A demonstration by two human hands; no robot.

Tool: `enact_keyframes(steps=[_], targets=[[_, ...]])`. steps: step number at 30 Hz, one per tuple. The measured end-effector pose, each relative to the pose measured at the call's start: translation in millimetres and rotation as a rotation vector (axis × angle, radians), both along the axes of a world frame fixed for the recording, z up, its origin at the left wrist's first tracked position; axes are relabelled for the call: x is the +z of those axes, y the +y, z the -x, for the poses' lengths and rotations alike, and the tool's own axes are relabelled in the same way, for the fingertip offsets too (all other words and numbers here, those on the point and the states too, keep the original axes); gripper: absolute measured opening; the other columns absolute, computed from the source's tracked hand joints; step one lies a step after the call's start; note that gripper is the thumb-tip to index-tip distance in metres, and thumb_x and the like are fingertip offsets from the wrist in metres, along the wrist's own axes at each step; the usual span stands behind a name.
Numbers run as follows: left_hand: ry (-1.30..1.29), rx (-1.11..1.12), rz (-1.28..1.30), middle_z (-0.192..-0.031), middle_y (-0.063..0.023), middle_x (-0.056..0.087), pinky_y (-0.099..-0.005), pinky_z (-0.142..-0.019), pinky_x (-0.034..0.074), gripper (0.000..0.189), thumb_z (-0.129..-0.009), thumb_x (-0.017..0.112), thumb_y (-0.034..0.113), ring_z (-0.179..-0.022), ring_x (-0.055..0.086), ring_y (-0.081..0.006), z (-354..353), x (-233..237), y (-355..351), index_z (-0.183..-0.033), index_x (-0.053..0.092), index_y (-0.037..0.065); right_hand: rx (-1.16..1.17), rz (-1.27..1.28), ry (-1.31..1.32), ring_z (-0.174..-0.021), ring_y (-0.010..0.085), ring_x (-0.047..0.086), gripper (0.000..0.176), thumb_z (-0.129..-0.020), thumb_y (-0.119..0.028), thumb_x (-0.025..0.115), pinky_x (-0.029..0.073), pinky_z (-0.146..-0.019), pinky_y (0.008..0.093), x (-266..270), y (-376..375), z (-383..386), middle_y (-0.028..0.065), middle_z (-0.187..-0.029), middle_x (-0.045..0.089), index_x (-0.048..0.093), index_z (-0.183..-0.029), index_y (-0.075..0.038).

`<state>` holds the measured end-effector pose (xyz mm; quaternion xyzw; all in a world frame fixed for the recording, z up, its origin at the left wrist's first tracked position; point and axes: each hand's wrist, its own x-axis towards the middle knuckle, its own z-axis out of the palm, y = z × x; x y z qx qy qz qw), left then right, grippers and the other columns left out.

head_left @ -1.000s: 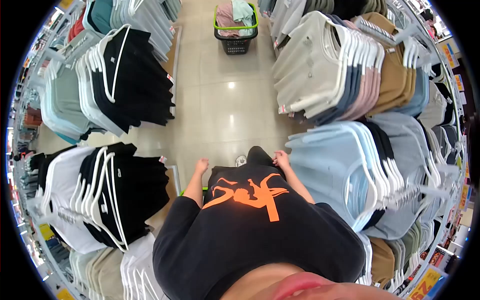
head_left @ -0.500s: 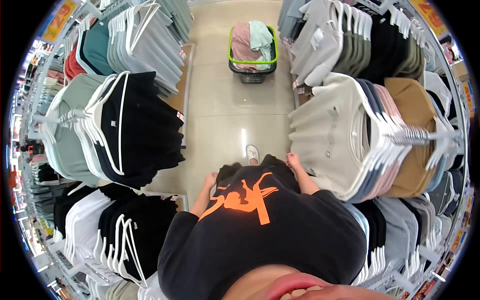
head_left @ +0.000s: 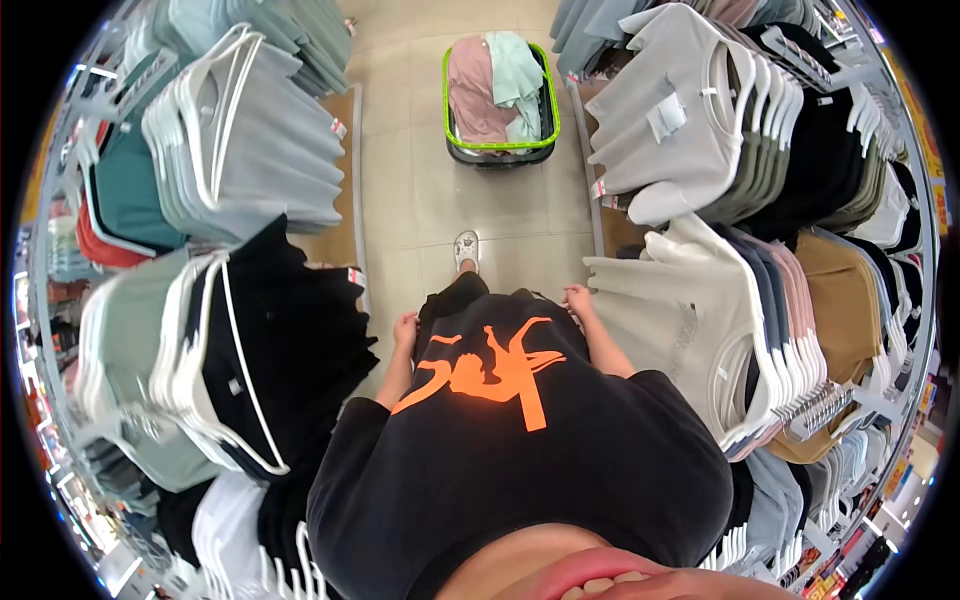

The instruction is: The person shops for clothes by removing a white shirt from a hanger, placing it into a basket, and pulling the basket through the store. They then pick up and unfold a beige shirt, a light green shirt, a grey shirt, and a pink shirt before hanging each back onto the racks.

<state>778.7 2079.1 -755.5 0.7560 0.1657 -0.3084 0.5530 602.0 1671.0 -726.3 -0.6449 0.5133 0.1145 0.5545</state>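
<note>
A person in a black sweatshirt (head_left: 560,470) with an orange print stood in a clothing-store aisle. The left hand (head_left: 405,328) hung by the hip, fingers loosely curled and empty, just beside a rack of black shirts (head_left: 300,340). The right hand (head_left: 578,300), also loosely curled and empty, was near cream shirts (head_left: 655,305) on hangers. Ahead on the tiled floor (head_left: 440,210) sat a green-rimmed basket (head_left: 500,155) of pink and mint clothes.

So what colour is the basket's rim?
The rim is bright green, best seen in the head view.
</note>
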Motion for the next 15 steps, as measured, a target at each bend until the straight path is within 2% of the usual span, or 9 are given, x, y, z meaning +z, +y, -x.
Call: enact_keyframes(steps=[3,5,7,9,11,13,14,15], targets=[[0.152,-0.137,-0.139,-0.082,-0.0035,0.058,-0.0264,-0.055,0.044,0.023,-0.085,0.044,0.018,-0.063,0.053,-0.0133,-86,44,-11,-0.105,0.053,0.01,-0.113,0.057,0.072,-0.046,0.0159,0.054,0.022,-0.083,-0.018,0.043,0.042,-0.037,0.0284,11,-18,-37,0.0101,-0.071,0.06,0.053,-0.099,-0.006],[0.088,-0.228,-0.234,-0.073,-0.0035,0.058,-0.027,-0.053,0.044,0.024,-0.083,0.043,0.024,-0.056,0.052,-0.0131,-138,46,-19,-0.095,0.058,0.01,-0.145,0.02,-0.029,-0.049,0.0156,0.055,0.021,-0.085,-0.019,0.042,0.044,-0.041,0.0276,28,-29,-78,0.0101,-0.073,0.06,0.052,-0.1,-0.007],[0.018,-0.433,-0.262,-0.071,-0.005,0.058,-0.0289,-0.053,0.044,0.025,-0.083,0.042,0.025,-0.054,0.053,-0.0142,-189,30,-20,-0.095,0.058,0.01,-0.184,-0.008,-0.167,-0.051,0.0152,0.056,0.022,-0.086,-0.018,0.042,0.045,-0.043,0.0269,39,-29,-103,0.0096,-0.073,0.06,0.052,-0.101,-0.007],[-0.072,-0.654,-0.433,-0.069,-0.0054,0.058,-0.0274,-0.052,0.043,0.026,-0.083,0.042,0.025,-0.053,0.053,-0.014,-237,15,-33,-0.095,0.058,0.009,-0.25,-0.027,-0.225,-0.052,0.0145,0.055,0.022,-0.085,-0.016,0.041,0.046,-0.045,0.026,54,-25,-125,0.009,-0.073,0.06,0.052,-0.102,-0.006],[-0.113,-0.437,-0.376,-0.069,-0.0056,0.058,-0.0278,-0.052,0.043,0.024,-0.08,0.045,0.022,-0.054,0.053,-0.015,-266,36,-72,-0.094,0.058,0.007,-0.273,0.019,-0.275,-0.053,0.0138,0.055,0.023,-0.084,-0.014,0.041,0.046,-0.047,0.0256,56,-23,-148,0.0085,-0.072,0.06,0.053,-0.102,-0.006],[-0.038,-0.297,-0.209,-0.069,-0.0063,0.058,-0.0286,-0.054,0.044,0.023,-0.078,0.047,0.02,-0.056,0.054,-0.0157,-287,76,-127,-0.093,0.058,0.006,-0.245,0.143,-0.298,-0.053,0.0129,0.055,0.024,-0.083,-0.012,0.04,0.046,-0.048,0.0257,26,-28,-152,0.0081,-0.071,0.06,0.053,-0.103,-0.005],[0.003,-0.226,-0.124,-0.069,-0.0067,0.058,-0.029,-0.055,0.044,0.023,-0.077,0.048,0.018,-0.058,0.055,-0.0161,-294,88,-153,-0.093,0.058,0.005,-0.302,0.121,-0.179,-0.054,0.0121,0.055,0.025,-0.082,-0.013,0.041,0.046,-0.048,0.0261,24,-35,-158,0.0079,-0.069,0.06,0.055,-0.101,-0.006],[-0.012,-0.306,-0.132,-0.069,-0.0067,0.058,-0.03,-0.057,0.045,0.023,-0.077,0.048,0.018,-0.06,0.055,-0.0167,-300,93,-176,-0.093,0.058,0.006,-0.329,0.067,-0.103,-0.054,0.0124,0.055,0.025,-0.082,-0.014,0.041,0.045,-0.048,0.0263,24,-47,-165,0.008,-0.07,0.06,0.055,-0.101,-0.007]])
